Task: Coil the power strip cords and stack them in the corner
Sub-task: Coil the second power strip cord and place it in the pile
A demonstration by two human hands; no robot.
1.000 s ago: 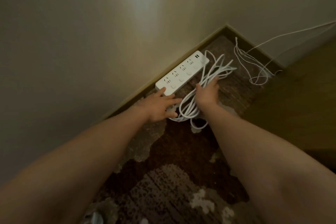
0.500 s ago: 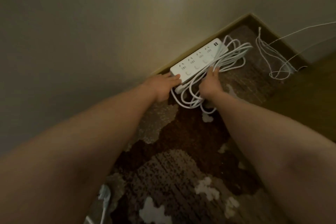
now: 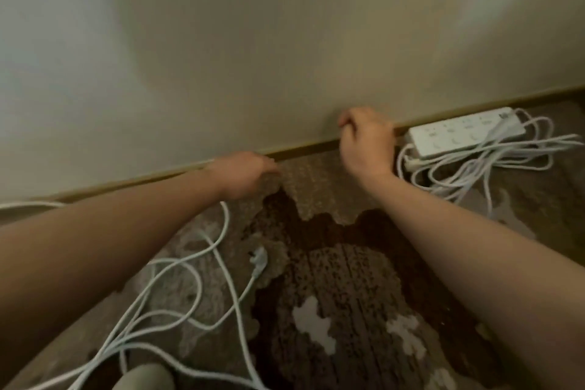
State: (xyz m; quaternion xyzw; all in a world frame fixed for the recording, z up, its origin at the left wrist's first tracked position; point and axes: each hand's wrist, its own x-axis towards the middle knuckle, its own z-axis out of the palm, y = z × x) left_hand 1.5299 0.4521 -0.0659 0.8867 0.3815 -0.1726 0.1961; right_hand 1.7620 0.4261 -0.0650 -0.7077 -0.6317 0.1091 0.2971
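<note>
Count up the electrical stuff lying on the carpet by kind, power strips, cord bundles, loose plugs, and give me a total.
Power strips: 1, the white power strip against the baseboard.
Coiled cords: 1, the coiled cord beside that strip.
Uncoiled cords: 1, the loose cord sprawled at lower left; it may be more than one strand.
Plugs in plain view: 1, the plug on the loose cord.
Total: 4

Your left hand [image 3: 245, 176] mid-frame, palm down, empty; right hand [image 3: 367, 139] right of centre, fingers loosely curled, empty.
</note>
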